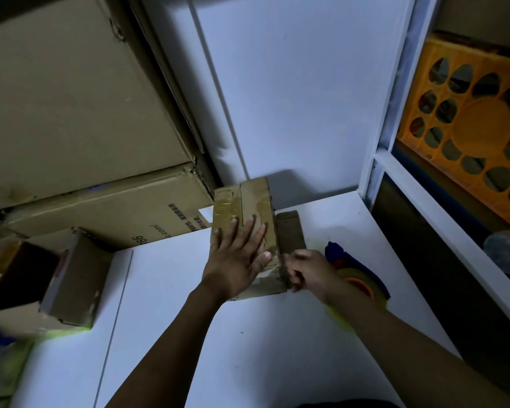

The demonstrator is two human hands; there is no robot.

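Two-handed, held a taped cardboard box (255,201) on the white bench (248,343), close to the back wall. Laid the left hand (236,260) flat on the box top, fingers straight and spread, thumb towards the right edge. Curled the right hand (309,272) round the near end of the side flap (290,231), gripping it where it stood out from the box's right side. Noted a blue tape dispenser (357,275) with an orange-cored roll just behind the right hand, partly hidden by it. Noted a smaller box (77,278) well apart at the bench's left, in front of stacked big cartons (71,113). Saw an orange crate (468,119) on the shelf to the right.
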